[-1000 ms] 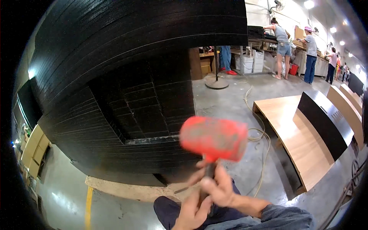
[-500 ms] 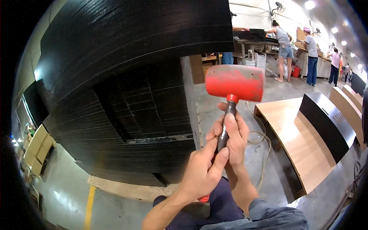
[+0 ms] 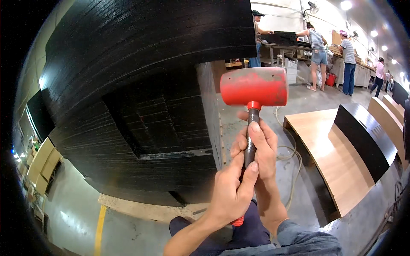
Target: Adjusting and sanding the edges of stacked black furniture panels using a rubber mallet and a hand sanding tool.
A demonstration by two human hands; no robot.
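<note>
A mallet with a scuffed red head and a dark handle is held upright in front of me, its red butt end showing below. My left hand is closed round the lower part of the handle. Above it, my right hand grips the handle nearer the head, thumb lying along it. To the left of the mallet rises a large stack of black boards, with a recess in its side. The mallet head is apart from the stack in this view.
The stack rests on a pale wooden base. At right lies a light wood panel, a black curved panel standing on it. A cable trails on the floor. Several people work at a bench at the back.
The mallet has shifted slightly left and up in view, with both hands still round its handle. At the back, another person has come into sight beside the stack.
</note>
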